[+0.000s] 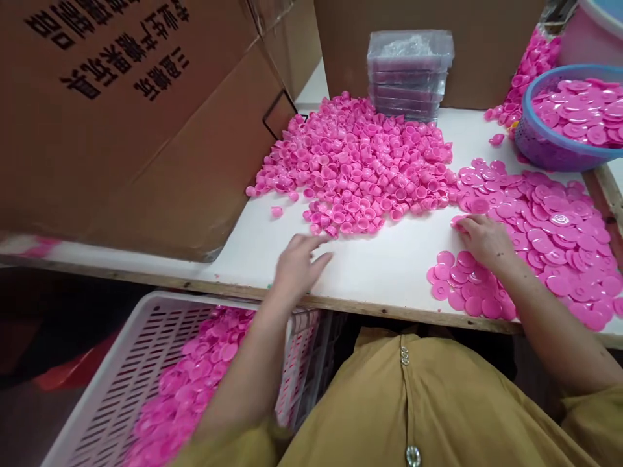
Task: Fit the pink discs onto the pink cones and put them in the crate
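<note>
A heap of small pink toy cups (357, 175) covers the middle of the white table. At its near edge is my left hand (296, 264), thumb and forefinger apart, with the forefinger's tip by one of the closest cups (331, 231); nothing shows between the fingers. My right hand (488, 244) is closed, its fingertips pinching a pink toy saucer (457, 222) just above the tabletop. Many flat pink saucers (559, 246) spread out to the right of that hand, and a smaller group of saucers (462, 282) lies beneath its wrist.
A large cardboard box (121, 149) stands at the left. Clear plastic packs (409, 74) are stacked behind the cups. At the back right sits a blue basket (545, 146) of saucers. Below the table's front edge, a white crate (114, 363) holds more pink pieces.
</note>
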Demonstrator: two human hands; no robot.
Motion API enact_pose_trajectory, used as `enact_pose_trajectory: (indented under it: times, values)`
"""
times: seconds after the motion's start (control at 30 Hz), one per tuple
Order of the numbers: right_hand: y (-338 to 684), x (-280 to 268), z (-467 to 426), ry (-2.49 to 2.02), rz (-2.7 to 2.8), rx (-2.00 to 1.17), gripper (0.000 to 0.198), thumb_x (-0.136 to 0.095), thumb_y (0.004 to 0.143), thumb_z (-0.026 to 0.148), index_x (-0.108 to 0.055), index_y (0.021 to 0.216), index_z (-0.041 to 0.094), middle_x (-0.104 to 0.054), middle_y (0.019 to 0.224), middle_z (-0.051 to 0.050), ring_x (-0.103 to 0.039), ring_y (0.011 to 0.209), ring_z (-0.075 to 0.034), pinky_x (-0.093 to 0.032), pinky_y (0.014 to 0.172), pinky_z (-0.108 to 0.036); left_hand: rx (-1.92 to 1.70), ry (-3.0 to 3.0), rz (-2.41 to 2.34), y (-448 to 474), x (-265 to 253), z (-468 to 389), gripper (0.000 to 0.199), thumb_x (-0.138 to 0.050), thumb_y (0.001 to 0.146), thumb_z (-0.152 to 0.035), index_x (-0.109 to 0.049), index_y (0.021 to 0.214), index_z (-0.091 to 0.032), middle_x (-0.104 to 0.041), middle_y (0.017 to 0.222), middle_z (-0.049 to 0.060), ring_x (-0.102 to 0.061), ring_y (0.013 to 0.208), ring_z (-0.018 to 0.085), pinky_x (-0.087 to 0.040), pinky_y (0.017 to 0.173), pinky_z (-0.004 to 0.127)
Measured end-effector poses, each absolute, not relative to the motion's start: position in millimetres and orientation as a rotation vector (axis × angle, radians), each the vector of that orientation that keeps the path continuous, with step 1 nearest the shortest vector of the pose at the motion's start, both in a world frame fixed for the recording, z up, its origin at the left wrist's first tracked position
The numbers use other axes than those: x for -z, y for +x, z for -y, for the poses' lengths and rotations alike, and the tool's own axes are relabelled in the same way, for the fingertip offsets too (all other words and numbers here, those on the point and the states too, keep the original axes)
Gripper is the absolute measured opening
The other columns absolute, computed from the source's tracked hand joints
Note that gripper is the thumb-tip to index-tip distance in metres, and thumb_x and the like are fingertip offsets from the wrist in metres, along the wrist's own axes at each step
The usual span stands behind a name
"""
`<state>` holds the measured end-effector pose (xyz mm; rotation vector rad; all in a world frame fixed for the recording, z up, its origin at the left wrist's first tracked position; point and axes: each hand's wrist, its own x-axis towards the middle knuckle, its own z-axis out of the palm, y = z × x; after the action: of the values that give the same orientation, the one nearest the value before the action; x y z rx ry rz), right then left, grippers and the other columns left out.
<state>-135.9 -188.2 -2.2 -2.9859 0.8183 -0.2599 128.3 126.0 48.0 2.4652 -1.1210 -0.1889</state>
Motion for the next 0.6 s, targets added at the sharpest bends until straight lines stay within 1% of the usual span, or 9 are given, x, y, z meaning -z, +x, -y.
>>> enact_pose_trajectory:
  times: [0.07,0.13,0.2,0.27,0.33,0.4,0.5,0.6]
  values:
    - [-132.5,-2.4,178.9,-2.986,-0.822,0.244,0.027,-0.048,0.093,0.028,-0.071,0.102,0.018,-0.068,0.102,-0.014,-0.060,0.091,-0.029,-0.042,0.076,-0.039,0.089,2.436,1.255,122.4,-37.2,-72.7,0.040,-0.062,0.079,-0.037,-0.066,0.114,-0.019,-0.060,0.105,0.011,-0.058,0.099,0.027,-0.048,0.088,0.037]
    - [-128.8,-5.9,170.8,-2.978,-0.824,0.228,0.024,-0.052,0.091,0.028,-0.072,0.096,0.017,-0.068,0.098,-0.014,-0.059,0.089,-0.029,-0.040,0.076,-0.039,0.020,2.467,1.335,119.5,-27.9,-37.1,0.034,-0.066,0.078,-0.036,-0.068,0.107,-0.018,-0.059,0.105,0.013,-0.054,0.104,0.031,-0.046,0.089,0.041]
    - [-124.9,-7.5,164.4,-2.956,-0.836,0.219,0.022,-0.052,0.091,0.027,-0.072,0.092,0.016,-0.068,0.095,-0.014,-0.059,0.089,-0.029,-0.040,0.076,-0.039,0.008,2.495,1.386,118.8,-20.3,-19.1,0.022,-0.062,0.081,-0.032,-0.070,0.096,-0.017,-0.060,0.101,0.015,-0.053,0.104,0.034,-0.045,0.086,0.044]
    - [-121.3,-7.1,160.6,-2.925,-0.850,0.231,0.022,-0.052,0.090,0.024,-0.070,0.097,0.015,-0.068,0.095,-0.014,-0.059,0.090,-0.029,-0.039,0.076,-0.039,0.020,2.506,1.436,119.7,-15.1,-14.3,0.018,-0.055,0.085,-0.026,-0.070,0.089,-0.016,-0.061,0.096,0.015,-0.054,0.101,0.033,-0.045,0.084,0.043]
    - [-118.6,-5.0,159.9,-2.895,-0.864,0.258,0.025,-0.053,0.088,0.021,-0.068,0.107,0.014,-0.067,0.098,-0.015,-0.058,0.092,-0.030,-0.040,0.076,-0.038,0.047,2.502,1.477,122.5,-13.6,-17.2,0.019,-0.052,0.086,-0.022,-0.069,0.086,-0.016,-0.063,0.091,0.014,-0.056,0.097,0.031,-0.044,0.085,0.042]
    - [-117.3,-2.0,161.4,-2.866,-0.867,0.272,0.028,-0.055,0.084,0.019,-0.067,0.109,0.013,-0.066,0.098,-0.016,-0.058,0.093,-0.030,-0.040,0.076,-0.038,0.076,2.467,1.460,125.9,-16.8,-23.3,0.018,-0.052,0.086,-0.023,-0.069,0.086,-0.016,-0.065,0.088,0.012,-0.058,0.093,0.029,-0.044,0.085,0.040]
    - [-117.3,2.3,164.4,-2.795,-0.860,0.319,0.023,-0.057,0.081,0.020,-0.069,0.099,0.015,-0.064,0.092,-0.015,-0.058,0.090,-0.029,-0.042,0.073,-0.037,0.163,2.333,1.266,125.5,-27.3,-33.1,0.021,-0.055,0.085,-0.029,-0.068,0.097,-0.018,-0.066,0.086,0.007,-0.060,0.084,0.022,-0.047,0.078,0.035]
    - [-118.3,5.0,165.4,-2.694,-0.824,0.407,0.016,-0.054,0.081,0.019,-0.066,0.092,0.018,-0.065,0.086,-0.011,-0.058,0.082,-0.026,-0.041,0.069,-0.035,0.491,2.073,1.079,109.2,-33.9,-38.6,0.028,-0.053,0.085,-0.034,-0.066,0.103,-0.018,-0.066,0.081,0.003,-0.058,0.069,0.015,-0.048,0.064,0.027]
